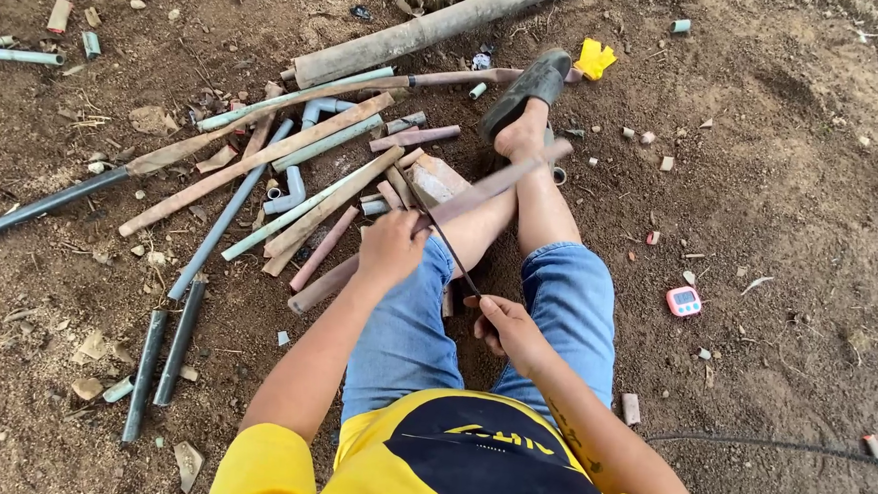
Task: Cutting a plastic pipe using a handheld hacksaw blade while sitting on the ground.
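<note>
Lying across the person's bare shins, a long muddy pipe (441,212) runs from seven o'clock up to one o'clock. The left hand (391,247) is clenched around its middle. The right hand (503,326) grips one end of a thin dark blade (444,237), probably a hacksaw blade, set across the pipe. A heap of pipe offcuts (263,168) sprawls at ten o'clock on the dirt ground (793,175); a pink timer (683,301) lies at three o'clock.

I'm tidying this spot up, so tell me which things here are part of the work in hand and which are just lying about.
In use:
- long pipe across the leg, steadied by the left hand
- thin saw blade held in the right hand, laid across that pipe

Lying about:
- heap of pipes
- big pipe
- pink timer
- yellow scrap
- short offcuts, one by the knee
</note>
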